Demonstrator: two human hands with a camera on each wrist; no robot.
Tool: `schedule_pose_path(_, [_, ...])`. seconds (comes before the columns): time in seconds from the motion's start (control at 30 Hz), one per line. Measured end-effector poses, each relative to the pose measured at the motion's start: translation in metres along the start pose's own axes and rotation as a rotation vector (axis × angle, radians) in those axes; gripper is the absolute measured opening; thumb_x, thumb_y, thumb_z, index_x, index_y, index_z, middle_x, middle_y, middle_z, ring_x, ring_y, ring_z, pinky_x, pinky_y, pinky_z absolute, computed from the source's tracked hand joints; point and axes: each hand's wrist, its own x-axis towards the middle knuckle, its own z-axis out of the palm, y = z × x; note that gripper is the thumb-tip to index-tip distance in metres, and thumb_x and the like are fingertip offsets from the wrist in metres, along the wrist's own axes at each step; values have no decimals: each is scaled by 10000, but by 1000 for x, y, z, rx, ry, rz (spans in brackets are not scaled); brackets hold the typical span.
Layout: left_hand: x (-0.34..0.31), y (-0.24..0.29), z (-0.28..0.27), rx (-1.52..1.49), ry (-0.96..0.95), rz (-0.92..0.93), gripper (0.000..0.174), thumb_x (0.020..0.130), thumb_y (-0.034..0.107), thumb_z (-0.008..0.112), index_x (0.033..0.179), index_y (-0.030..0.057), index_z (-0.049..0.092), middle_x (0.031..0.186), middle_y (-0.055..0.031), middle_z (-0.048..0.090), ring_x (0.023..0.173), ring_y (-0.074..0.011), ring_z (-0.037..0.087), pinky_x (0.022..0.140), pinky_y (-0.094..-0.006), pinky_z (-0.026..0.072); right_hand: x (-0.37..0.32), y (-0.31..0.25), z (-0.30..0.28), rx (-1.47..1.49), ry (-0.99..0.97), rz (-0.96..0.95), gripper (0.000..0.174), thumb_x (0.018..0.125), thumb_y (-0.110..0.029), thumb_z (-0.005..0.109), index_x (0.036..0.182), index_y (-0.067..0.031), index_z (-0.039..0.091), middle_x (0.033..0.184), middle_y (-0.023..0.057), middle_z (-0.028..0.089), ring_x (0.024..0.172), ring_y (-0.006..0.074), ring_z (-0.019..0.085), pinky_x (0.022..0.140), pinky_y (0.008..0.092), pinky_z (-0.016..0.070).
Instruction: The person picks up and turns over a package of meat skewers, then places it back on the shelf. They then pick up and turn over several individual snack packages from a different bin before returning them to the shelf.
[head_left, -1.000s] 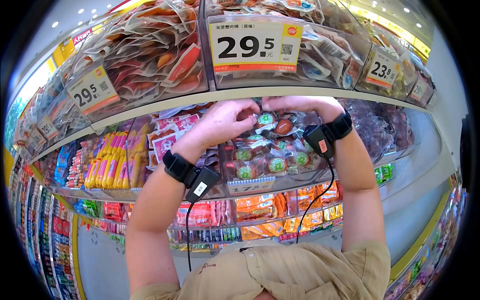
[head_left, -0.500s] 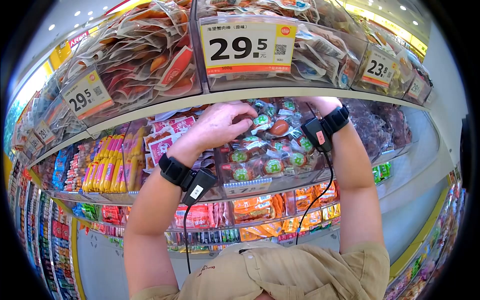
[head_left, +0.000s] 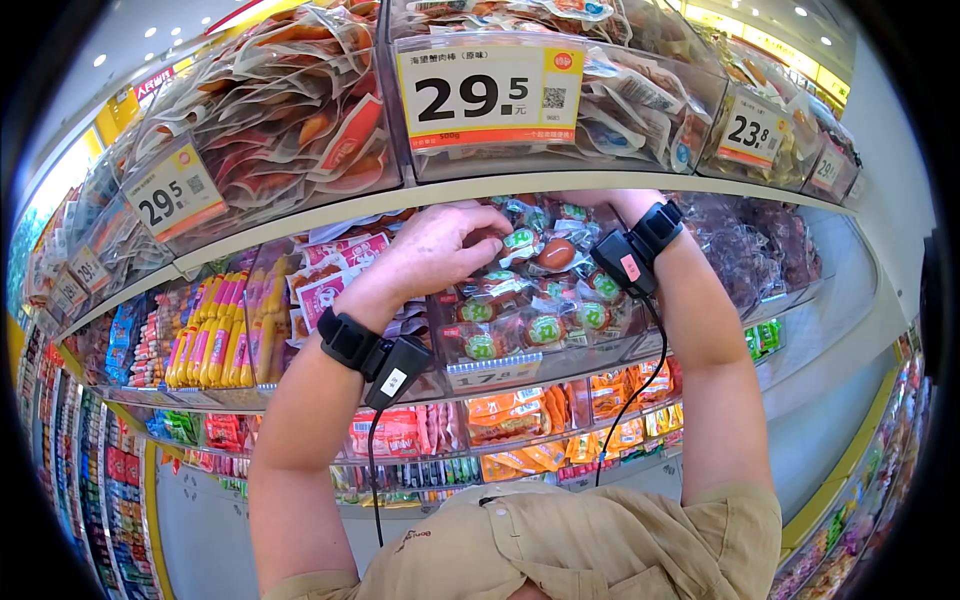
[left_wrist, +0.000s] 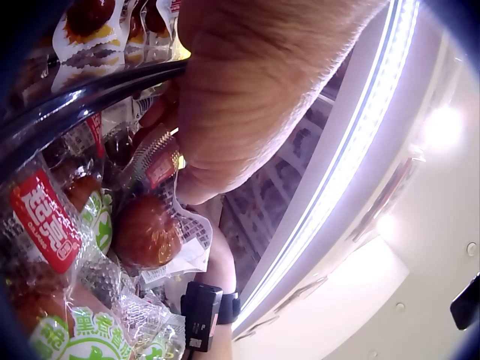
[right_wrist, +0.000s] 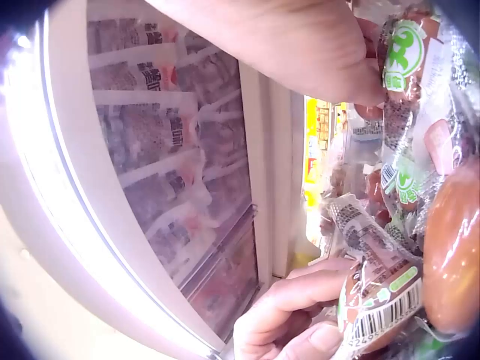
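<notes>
My left hand [head_left: 440, 245] reaches into a clear bin of wrapped brown ball-shaped snacks with green labels. In the right wrist view, its thumb and forefinger pinch one snack packet [right_wrist: 386, 304] with a barcode on its wrapper. Farther right, my right hand [head_left: 610, 198] is partly under the upper shelf edge. The right wrist view has that hand reaching beside another wrapped snack [right_wrist: 405, 60], with its fingertips hidden, so I cannot tell whether it grips anything. A brown snack in clear wrap [left_wrist: 146, 234] lies below my left hand in the left wrist view.
A white shelf edge [head_left: 520, 188] runs close above both hands. Overhead stand clear bins with price tags [head_left: 490, 95]. Left of the snack bin are pink-and-white packets [head_left: 325, 290] and yellow sausages [head_left: 212, 335]. Dark packets [head_left: 735, 245] fill the bin to the right.
My right hand has drawn away from the left hand to the right, then shifted slightly back left under the shelf edge. The left hand stays nearly in place.
</notes>
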Motion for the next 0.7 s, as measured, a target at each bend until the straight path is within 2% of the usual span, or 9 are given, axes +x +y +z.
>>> schedule_pose_path(0.5, [0,0,0,0,-2,-15,257,814,157,571,1030,22,610,900,-114,633,814,-186,623,739,-303,492,1,2,-7,8,-16,43,157,730,-205,705,827,-89,661,745,-33,638,606,28,505,516,187,350])
schedule_pose_path(0.7, [-1,3,0,-50,-11,-42,253,814,152,576,1024,15,608,890,-103,630,806,-166,614,732,-289,489,-15,1,-18,119,-14,63,161,718,-200,714,827,-93,667,751,-37,643,607,22,501,515,183,342])
